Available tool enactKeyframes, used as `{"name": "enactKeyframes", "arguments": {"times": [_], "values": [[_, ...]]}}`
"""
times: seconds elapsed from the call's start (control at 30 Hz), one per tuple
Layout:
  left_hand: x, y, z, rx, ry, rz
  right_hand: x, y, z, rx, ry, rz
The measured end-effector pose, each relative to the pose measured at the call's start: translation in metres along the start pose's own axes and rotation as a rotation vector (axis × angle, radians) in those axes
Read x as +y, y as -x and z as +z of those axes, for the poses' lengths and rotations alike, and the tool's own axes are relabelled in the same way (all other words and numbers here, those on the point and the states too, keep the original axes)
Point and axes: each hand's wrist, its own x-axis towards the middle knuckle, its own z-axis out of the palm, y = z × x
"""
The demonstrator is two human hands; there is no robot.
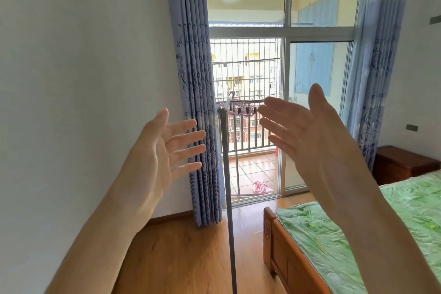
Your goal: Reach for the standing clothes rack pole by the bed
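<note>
My left hand [164,148] is raised in front of me, palm turned inward, fingers straight and spread, holding nothing. My right hand [307,133] is raised opposite it, palm facing left, fingers straight, also empty. Between the two hands stands a thin grey pole [228,186] that rises from the floor. At its top sits a reddish round clip hanger [241,108] with several pegs. The fingertips of my right hand are close to that hanger in the picture, though I cannot tell whether they touch it.
A blue patterned curtain [195,93] hangs left of the open balcony door [245,112]. A pink cloth [261,187] lies on the balcony tiles. A wooden bed with a green cover [358,229] fills the right. A wooden nightstand [401,162] stands behind it.
</note>
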Motion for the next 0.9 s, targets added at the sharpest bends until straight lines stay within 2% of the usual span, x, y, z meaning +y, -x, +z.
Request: {"name": "enactKeyframes", "arguments": {"times": [0.33,0.57,0.9], "values": [[-0.057,-0.130,-0.010,-0.016,-0.050,-0.063,0.083,-0.136,-0.028,-0.005,-0.017,-0.033],[-0.069,-0.219,-0.013,-0.032,-0.087,-0.062,0.108,-0.232,-0.043,-0.030,0.029,-0.056],[-0.102,-0.328,-0.059,-0.107,-0.126,-0.044,0.165,-0.341,-0.027,-0.024,0.081,-0.121]]}}
